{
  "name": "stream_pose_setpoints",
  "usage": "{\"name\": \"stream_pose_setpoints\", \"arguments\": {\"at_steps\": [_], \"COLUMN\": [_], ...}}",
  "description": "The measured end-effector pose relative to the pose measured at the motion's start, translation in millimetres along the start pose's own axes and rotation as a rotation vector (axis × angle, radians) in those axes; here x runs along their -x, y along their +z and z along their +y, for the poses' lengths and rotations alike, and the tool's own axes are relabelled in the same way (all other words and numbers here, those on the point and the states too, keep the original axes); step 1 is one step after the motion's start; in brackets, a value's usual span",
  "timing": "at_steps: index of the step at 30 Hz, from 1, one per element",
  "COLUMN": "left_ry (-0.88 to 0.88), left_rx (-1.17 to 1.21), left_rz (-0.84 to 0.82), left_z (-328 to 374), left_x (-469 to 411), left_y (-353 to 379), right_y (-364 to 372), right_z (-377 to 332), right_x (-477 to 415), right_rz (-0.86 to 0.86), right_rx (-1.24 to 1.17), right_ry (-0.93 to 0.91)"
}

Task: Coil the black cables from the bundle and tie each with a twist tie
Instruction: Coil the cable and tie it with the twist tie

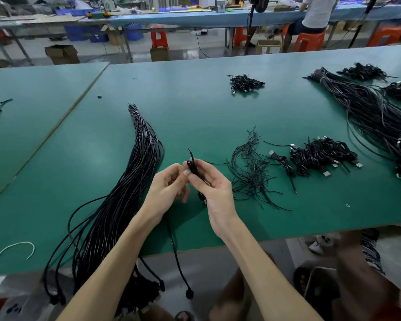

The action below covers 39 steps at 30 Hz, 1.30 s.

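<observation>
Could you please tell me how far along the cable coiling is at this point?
Done: a pile of coils lies right of the loose ties. In hand: the left hand and right hand hold one cable, partly coiled, its tail hanging off the table. To do: the big bundle on the left is uncoiled, so most of the job seems to remain.

Left hand and right hand close together, both curled in a pinch.
</observation>
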<state>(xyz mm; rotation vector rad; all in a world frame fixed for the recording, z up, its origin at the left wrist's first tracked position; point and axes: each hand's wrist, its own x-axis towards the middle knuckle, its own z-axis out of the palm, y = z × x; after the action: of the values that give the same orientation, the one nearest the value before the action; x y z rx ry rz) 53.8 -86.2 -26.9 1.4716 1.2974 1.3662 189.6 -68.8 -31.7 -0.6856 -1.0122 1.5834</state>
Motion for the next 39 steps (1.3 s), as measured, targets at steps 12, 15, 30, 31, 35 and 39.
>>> {"name": "stream_pose_setpoints", "arguments": {"at_steps": [12, 15, 30, 31, 35, 39], "left_ry": [-0.093, -0.081, -0.108, -0.106, -0.088, -0.065], "left_rx": [0.150, 0.137, 0.149, 0.153, 0.137, 0.069], "left_rz": [-0.004, 0.008, 0.085, 0.094, 0.100, 0.071], "left_z": [-9.8, -9.8, -11.7, -11.3, -9.5, -6.7], "left_x": [-3.4, -3.9, -4.9, -4.7, -3.7, -2.3], "left_y": [-3.5, -2.9, -8.2, -8.3, -4.7, -1.1], "right_y": [4.0, 3.7, -1.9, -2.2, -2.0, -1.0], "right_z": [3.7, 4.9, 7.6, 8.1, 8.7, 7.0], "right_x": [7.8, 6.4, 5.0, 5.0, 4.2, 5.0], "right_rz": [0.171, 0.120, 0.101, 0.113, 0.111, 0.024], "right_rx": [0.592, 0.513, 0.328, 0.325, 0.284, 0.317], "right_ry": [-0.216, -0.198, -0.127, -0.111, -0.027, -0.034]}}
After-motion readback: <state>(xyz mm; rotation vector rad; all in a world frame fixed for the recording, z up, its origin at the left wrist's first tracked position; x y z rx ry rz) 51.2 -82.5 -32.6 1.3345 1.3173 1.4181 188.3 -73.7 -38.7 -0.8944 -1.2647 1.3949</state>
